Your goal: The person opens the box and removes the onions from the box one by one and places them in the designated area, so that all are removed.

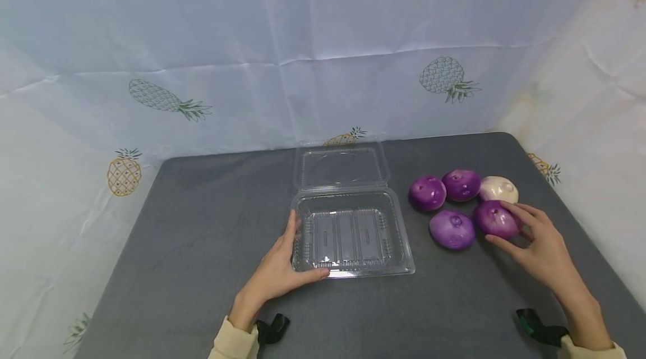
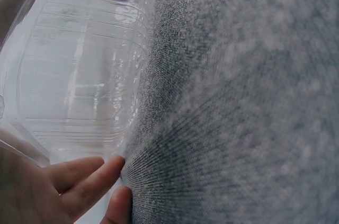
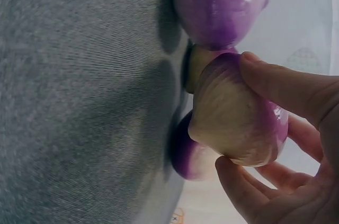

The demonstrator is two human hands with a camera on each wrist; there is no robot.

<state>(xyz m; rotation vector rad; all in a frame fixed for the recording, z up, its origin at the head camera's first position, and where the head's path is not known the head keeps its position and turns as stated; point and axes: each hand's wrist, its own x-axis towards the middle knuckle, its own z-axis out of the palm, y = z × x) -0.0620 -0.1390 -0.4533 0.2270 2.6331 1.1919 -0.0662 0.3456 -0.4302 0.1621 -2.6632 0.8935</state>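
A clear plastic clamshell container [image 1: 404,261] lies on the table with its lid [image 1: 342,168] folded back. My left hand [image 1: 275,269] touches its front left corner, thumb on the front rim and fingers straight along the left wall. In the left wrist view, the fingers [image 2: 87,184] of that hand press low on the see-through wall. My right hand [image 1: 542,244] grips a purple onion [image 1: 496,220] between thumb and fingers; in the right wrist view, the onion [image 3: 233,110] shows a pale underside and appears slightly raised from the table.
Beside the held onion are a lighter purple onion [image 1: 452,230], two darker purple onions [image 1: 427,193] [image 1: 461,185] and a whitish one [image 1: 498,189]. The grey tabletop [image 1: 212,219] meets a pineapple-printed cloth [image 1: 282,101] at the back. Dark straps [image 1: 272,329] are on both wrists.
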